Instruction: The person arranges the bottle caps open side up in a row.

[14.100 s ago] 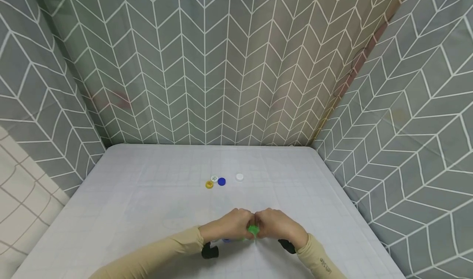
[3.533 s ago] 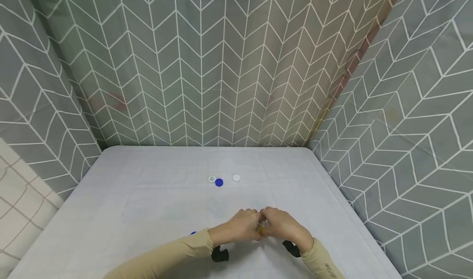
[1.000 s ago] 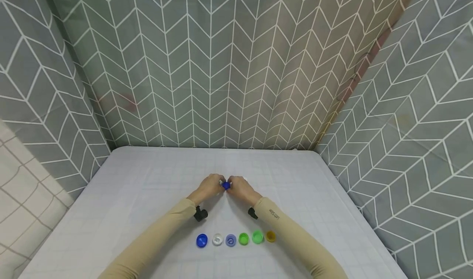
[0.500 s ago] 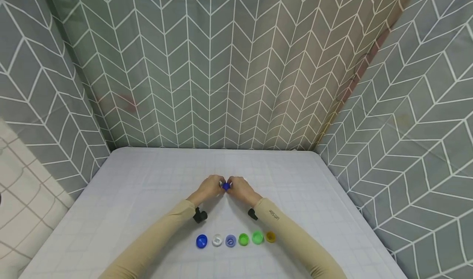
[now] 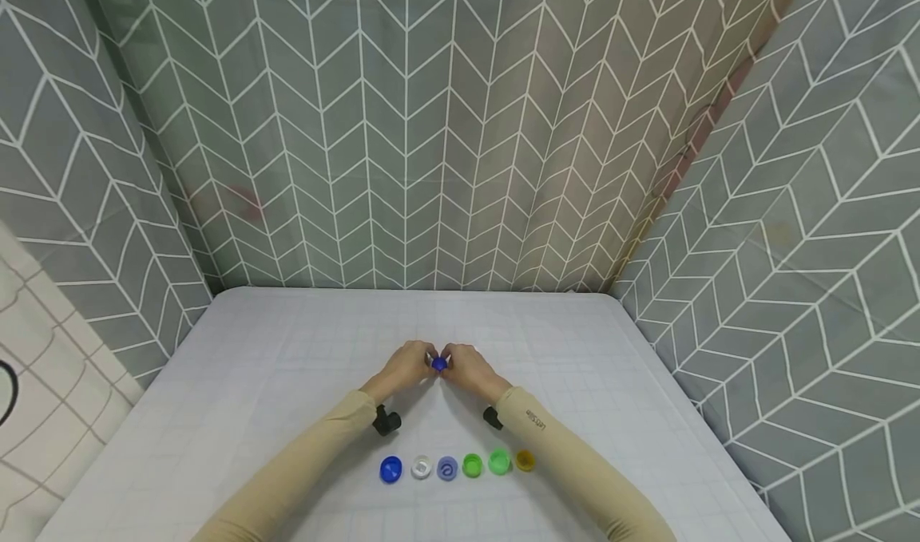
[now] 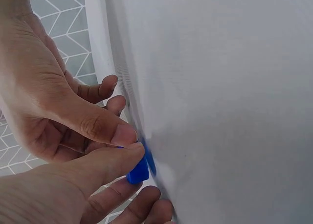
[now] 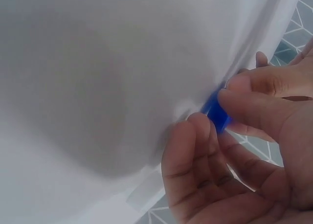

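Note:
Both hands meet near the middle of the table. My left hand (image 5: 410,362) and my right hand (image 5: 470,368) pinch one small blue bottle cap (image 5: 439,363) between thumbs and fingers. Close up in the left wrist view, the blue cap (image 6: 138,171) shows its side under the thumb tips, just by the white cloth. From the right wrist view, the cap (image 7: 219,111) is partly covered by the right thumb and fingers. What lies behind the hands is hidden.
Nearer the body lies a row of caps: blue (image 5: 391,469), whitish (image 5: 421,467), pale purple (image 5: 447,468), green (image 5: 472,465), light green (image 5: 499,461) and yellow (image 5: 525,460), the last beside the right sleeve (image 5: 575,462). Patterned curtains (image 5: 402,127) enclose the white-covered table (image 5: 287,350).
Long before, the hands held a green cap near the front, later a yellowish thing. They then moved farther back to a blue cap, uncovering the row. Over the last second they barely move.

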`<action>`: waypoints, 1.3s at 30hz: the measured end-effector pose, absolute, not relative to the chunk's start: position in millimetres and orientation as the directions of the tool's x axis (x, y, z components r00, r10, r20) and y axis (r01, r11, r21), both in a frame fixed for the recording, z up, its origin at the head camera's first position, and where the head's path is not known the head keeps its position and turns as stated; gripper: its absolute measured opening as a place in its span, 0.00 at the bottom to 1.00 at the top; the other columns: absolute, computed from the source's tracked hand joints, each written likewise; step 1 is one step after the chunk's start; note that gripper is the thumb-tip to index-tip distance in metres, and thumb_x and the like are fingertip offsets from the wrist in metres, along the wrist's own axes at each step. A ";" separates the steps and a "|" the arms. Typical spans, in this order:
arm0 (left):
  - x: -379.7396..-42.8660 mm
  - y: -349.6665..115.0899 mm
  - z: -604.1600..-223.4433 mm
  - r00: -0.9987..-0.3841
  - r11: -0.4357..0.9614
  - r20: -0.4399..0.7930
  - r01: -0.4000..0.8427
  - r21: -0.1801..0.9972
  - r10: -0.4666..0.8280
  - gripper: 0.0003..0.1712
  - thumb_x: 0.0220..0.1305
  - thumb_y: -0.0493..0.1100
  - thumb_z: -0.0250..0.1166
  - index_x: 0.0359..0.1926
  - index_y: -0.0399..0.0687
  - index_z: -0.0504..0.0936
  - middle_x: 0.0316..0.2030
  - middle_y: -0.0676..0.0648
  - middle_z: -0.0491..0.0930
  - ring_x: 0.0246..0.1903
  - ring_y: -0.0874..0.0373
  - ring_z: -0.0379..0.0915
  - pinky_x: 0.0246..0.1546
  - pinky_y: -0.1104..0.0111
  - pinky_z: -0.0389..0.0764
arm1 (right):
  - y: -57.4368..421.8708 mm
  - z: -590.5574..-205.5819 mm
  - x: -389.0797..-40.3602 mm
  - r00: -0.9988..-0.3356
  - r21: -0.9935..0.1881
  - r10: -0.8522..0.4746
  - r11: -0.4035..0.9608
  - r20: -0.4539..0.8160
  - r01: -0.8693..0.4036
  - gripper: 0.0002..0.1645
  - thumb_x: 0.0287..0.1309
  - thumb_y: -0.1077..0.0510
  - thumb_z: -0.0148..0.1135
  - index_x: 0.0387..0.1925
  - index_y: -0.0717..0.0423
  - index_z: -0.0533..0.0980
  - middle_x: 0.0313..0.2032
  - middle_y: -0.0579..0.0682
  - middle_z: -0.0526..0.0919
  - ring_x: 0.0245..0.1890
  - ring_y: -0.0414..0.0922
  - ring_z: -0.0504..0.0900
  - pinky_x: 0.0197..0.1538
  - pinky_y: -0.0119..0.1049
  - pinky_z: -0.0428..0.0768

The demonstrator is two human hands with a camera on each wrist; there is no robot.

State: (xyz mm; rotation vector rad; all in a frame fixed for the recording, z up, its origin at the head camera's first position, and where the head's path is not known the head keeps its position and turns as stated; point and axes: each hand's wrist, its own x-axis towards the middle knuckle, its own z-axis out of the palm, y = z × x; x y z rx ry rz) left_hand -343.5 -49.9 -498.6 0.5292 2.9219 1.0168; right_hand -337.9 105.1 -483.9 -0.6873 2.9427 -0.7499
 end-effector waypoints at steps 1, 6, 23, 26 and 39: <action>-343.0 -49.6 -497.7 -0.945 0.732 0.102 0.307 0.608 0.312 0.12 0.50 0.36 0.73 0.38 0.39 0.84 0.24 0.49 0.81 0.21 0.61 0.72 0.24 0.71 0.72 | 105.3 -483.4 -337.8 -0.903 -0.462 -0.423 0.787 0.079 -0.409 0.14 0.53 0.63 0.67 0.42 0.65 0.78 0.27 0.52 0.81 0.23 0.38 0.72 0.27 0.27 0.71; -340.4 -49.1 -494.5 -0.944 0.729 0.090 0.304 0.614 0.318 0.12 0.51 0.36 0.73 0.38 0.39 0.84 0.24 0.49 0.80 0.21 0.60 0.71 0.23 0.71 0.71 | 106.9 -479.7 -334.5 -0.904 -0.451 -0.421 0.793 0.080 -0.409 0.13 0.54 0.63 0.67 0.42 0.63 0.78 0.27 0.50 0.80 0.25 0.39 0.73 0.29 0.28 0.72; -318.5 -46.7 -474.4 -0.909 0.623 0.098 0.353 0.699 0.405 0.13 0.51 0.34 0.72 0.39 0.37 0.80 0.26 0.48 0.82 0.25 0.61 0.76 0.26 0.72 0.76 | 125.0 -456.5 -303.0 -0.873 -0.474 -0.466 0.741 0.145 -0.475 0.13 0.55 0.63 0.67 0.43 0.60 0.78 0.32 0.52 0.85 0.32 0.43 0.83 0.35 0.31 0.77; -312.7 -45.5 -471.6 -0.900 0.599 0.105 0.365 0.713 0.424 0.13 0.51 0.34 0.72 0.39 0.37 0.79 0.25 0.48 0.82 0.24 0.61 0.76 0.25 0.72 0.77 | 128.6 -453.2 -296.3 -0.864 -0.483 -0.480 0.726 0.155 -0.490 0.13 0.54 0.64 0.67 0.43 0.61 0.78 0.33 0.53 0.85 0.33 0.46 0.83 0.34 0.29 0.77; -292.7 -36.2 -461.6 -0.877 0.571 0.125 0.404 0.715 0.464 0.15 0.53 0.34 0.71 0.41 0.36 0.79 0.25 0.49 0.82 0.24 0.63 0.76 0.25 0.73 0.77 | 144.4 -444.5 -273.9 -0.857 -0.531 -0.490 0.690 0.157 -0.492 0.14 0.57 0.61 0.65 0.45 0.62 0.79 0.34 0.53 0.85 0.31 0.39 0.81 0.29 0.26 0.76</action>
